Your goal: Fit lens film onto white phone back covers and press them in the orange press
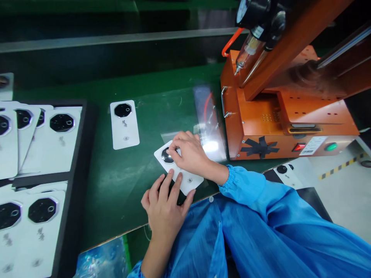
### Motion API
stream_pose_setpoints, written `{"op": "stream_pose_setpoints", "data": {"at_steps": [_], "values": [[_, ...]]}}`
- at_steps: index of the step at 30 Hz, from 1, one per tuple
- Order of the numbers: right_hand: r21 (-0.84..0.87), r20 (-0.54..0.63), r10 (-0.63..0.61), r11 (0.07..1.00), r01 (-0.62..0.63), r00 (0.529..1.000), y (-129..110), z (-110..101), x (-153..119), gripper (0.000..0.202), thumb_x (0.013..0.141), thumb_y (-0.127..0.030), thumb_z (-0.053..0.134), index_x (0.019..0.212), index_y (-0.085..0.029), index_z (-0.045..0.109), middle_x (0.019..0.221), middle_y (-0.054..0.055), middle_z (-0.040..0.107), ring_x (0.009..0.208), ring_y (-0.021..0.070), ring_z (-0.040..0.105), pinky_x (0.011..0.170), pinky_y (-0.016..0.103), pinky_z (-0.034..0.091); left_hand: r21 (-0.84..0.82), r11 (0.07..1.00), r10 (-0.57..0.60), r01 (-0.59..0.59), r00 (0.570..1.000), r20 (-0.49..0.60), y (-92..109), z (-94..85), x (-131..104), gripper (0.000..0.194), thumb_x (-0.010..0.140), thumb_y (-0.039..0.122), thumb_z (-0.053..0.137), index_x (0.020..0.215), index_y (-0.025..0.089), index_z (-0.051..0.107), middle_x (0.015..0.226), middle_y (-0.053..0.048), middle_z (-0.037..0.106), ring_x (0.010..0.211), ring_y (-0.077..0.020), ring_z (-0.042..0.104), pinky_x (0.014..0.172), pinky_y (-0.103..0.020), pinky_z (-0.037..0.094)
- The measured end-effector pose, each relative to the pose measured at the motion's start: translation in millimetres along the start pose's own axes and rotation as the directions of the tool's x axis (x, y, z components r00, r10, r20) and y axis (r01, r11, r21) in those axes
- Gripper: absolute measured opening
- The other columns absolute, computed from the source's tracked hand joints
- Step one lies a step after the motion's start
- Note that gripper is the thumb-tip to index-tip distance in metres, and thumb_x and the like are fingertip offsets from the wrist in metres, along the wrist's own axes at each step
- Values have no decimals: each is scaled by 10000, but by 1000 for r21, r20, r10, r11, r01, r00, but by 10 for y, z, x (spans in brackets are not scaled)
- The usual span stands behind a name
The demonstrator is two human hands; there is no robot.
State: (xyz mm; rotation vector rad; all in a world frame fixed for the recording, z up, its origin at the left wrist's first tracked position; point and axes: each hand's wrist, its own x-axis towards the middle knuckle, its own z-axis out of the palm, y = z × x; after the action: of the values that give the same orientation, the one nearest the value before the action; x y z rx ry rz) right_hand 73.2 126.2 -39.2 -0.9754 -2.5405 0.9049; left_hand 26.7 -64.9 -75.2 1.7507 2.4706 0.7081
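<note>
A white phone back panel (192, 183) with a black camera disc lies tilted on the green mat near the table's front edge. My right hand (189, 152) is over its upper part, thumb and forefinger pinched together at the edge of the camera disc. Whatever may be between those fingertips is too small to make out. My left hand (165, 206) has its fingers spread, their tips resting on the panel's lower left edge. A second white panel (125, 134) with the same black disc lies flat, farther off to the left.
At left stands a black tray (89, 135) with several white panels, some overlapping. An orange press machine (236, 116) with a gauge and a green button fills the right. Clear shiny film (207, 116) lies beside it. Another panel (285, 173) lies below the machine's front.
</note>
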Motion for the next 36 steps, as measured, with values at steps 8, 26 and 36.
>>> {"op": "stream_pose_setpoints", "data": {"at_steps": [8,26,36], "values": [[-46,-56,2,999,-5,998,30,10,6,194,973,-276,629,803,-187,661,1042,40,644,1005,222,504,863,385,281,54,998,24,-24,1000,-7,12,-23,12,640,879,517,692,1471,360,507,1479,-55,589,1323,-350,531,1035,-519,331],[-274,-148,-174,953,128,974,81,55,-32,199,919,-383,716,919,-189,674,1015,53,641,964,237,510,805,385,325,132,986,109,-99,991,-74,15,-19,60,574,859,524,721,1358,265,606,1407,-95,641,1261,-336,569,992,-478,355],[-241,247,-457,825,511,854,110,-345,-1016,528,992,-533,575,1344,-139,567,1382,121,597,1231,260,533,962,412,430,-202,979,-22,9,998,-63,-67,-87,4,549,1007,416,457,1525,238,422,1583,-158,417,1405,-318,460,1108,-478,360]]}}
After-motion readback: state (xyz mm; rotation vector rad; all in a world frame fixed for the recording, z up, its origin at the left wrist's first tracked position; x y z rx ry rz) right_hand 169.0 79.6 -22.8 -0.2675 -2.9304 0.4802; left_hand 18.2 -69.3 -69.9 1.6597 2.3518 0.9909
